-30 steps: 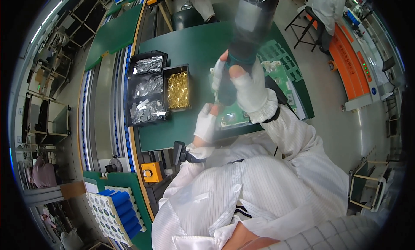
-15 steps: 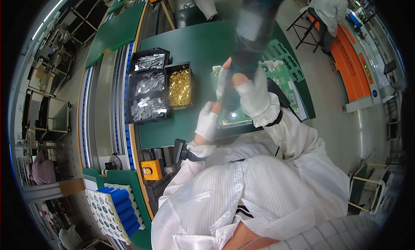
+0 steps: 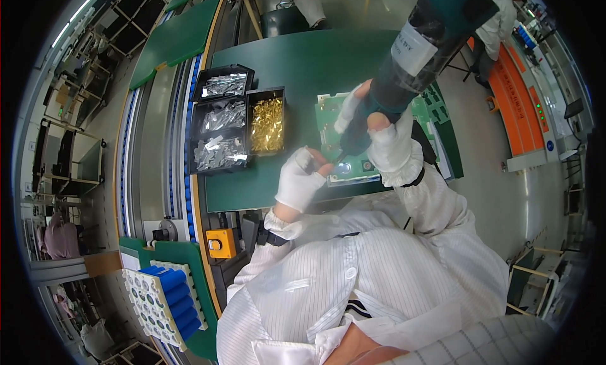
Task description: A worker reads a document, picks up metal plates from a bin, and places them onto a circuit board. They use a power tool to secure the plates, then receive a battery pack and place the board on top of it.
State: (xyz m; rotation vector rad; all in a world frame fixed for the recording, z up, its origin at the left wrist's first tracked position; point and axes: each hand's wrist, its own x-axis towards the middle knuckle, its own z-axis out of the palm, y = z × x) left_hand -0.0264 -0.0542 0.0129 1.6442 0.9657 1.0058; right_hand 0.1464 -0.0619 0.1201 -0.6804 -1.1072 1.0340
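My right hand (image 3: 390, 141), in a white glove with bare fingertips, is wrapped round a dark teal cordless power screwdriver (image 3: 404, 62). The tool leans up to the right, its bit pointing down over a green circuit board panel (image 3: 327, 115). My left hand (image 3: 298, 180), gloved the same way, is beside the bit at the panel's near left edge. Its thumb and forefinger are pinched together; whatever is between them is too small to name. Part of the panel is hidden behind the tool and my right hand.
Black bins hold silver metal strips (image 3: 221, 115) and brass-coloured small parts (image 3: 266, 122) on the green table (image 3: 303, 62). A roller conveyor (image 3: 154, 150) runs along the left. Blue cells in a white holder (image 3: 158, 302) stand lower left, near a yellow switch box (image 3: 222, 244).
The screwdriver has tilted over to the right and shows more sharply. My left hand has turned, its fingertips now close to the bit. My right hand shifted slightly right and down.
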